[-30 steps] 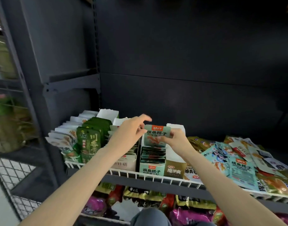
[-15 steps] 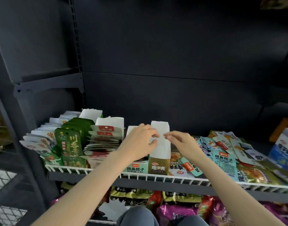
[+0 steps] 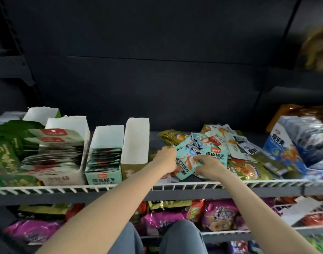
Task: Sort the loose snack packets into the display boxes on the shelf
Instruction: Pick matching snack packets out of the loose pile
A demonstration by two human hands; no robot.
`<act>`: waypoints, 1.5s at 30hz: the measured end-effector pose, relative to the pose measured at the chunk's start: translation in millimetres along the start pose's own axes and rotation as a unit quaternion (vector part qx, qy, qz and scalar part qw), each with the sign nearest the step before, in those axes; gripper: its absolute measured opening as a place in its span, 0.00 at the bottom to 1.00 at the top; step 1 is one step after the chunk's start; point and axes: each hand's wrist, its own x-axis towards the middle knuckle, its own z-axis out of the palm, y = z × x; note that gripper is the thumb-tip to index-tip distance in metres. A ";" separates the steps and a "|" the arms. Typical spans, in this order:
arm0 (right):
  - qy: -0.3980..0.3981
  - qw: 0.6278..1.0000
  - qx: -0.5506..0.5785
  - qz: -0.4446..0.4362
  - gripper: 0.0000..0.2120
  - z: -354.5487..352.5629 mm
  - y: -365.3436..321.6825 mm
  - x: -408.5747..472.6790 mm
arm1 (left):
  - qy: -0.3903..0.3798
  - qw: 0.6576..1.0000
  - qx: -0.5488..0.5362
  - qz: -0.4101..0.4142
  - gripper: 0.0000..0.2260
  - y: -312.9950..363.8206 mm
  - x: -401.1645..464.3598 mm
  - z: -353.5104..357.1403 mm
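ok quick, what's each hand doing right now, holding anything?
Left hand: fingers curled at the edge of the loose packet pile; whether it holds a packet cannot be told.
Right hand: pinching a teal snack packet.

We see four display boxes [image 3: 105, 154] in a row at nine o'clock on the shelf [image 3: 175, 187], the loose packets [image 3: 219, 147] heaped at three o'clock, and both hands [image 3: 166, 158] between them.

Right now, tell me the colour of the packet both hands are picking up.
Light teal packet with a red logo; head view shows it best.
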 end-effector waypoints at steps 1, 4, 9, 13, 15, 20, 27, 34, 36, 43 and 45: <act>0.001 1.000 0.006 -0.003 0.28 -0.5 1.8 0.3 | 0.010 1.000 -0.010 -0.011 0.21 0.4 4.8 3.6; 0.033 0.999 0.018 -0.014 0.33 0.1 5.2 2.3 | 0.063 0.996 -0.056 -0.022 0.18 1.6 11.5 4.7; 0.158 0.979 0.073 -0.106 0.32 -4.4 -13.3 -3.2 | 0.167 0.977 -0.113 0.074 0.11 6.1 -3.8 -25.3; 0.258 0.949 0.090 -0.156 0.09 -15.5 -38.8 -10.1 | 0.244 0.947 -0.160 0.138 0.07 -0.1 -27.0 -57.2; 0.286 0.939 0.083 -0.174 0.06 -19.8 -54.2 -16.2 | 0.278 0.932 -0.177 0.151 0.10 -10.3 -38.7 -71.5; 0.309 0.907 0.184 -0.219 0.05 -22.0 -104.6 -36.5 | 0.331 0.922 -0.146 0.140 0.06 -52.4 -67.8 -103.2; 0.235 0.908 0.237 -0.253 0.05 1.6 -178.1 -38.0 | 0.382 0.909 -0.102 0.134 0.03 -108.2 -112.5 -146.2; 0.208 0.922 0.202 -0.256 0.05 31.4 -206.0 -30.3 | 0.336 0.939 -0.046 0.063 0.05 -153.0 -131.7 -144.5; 0.188 0.939 0.144 -0.248 0.07 36.4 -210.4 -25.6 | 0.326 0.944 -0.002 0.056 0.06 -157.5 -133.5 -144.7; 0.201 0.932 0.040 -0.297 0.08 43.7 -208.5 -24.4 | 0.246 0.956 0.143 0.066 0.12 -160.9 -129.3 -143.4; 0.170 0.941 0.036 -0.289 0.10 42.0 -205.1 -23.7 | 0.237 0.951 0.173 0.094 0.13 -155.4 -126.8 -142.8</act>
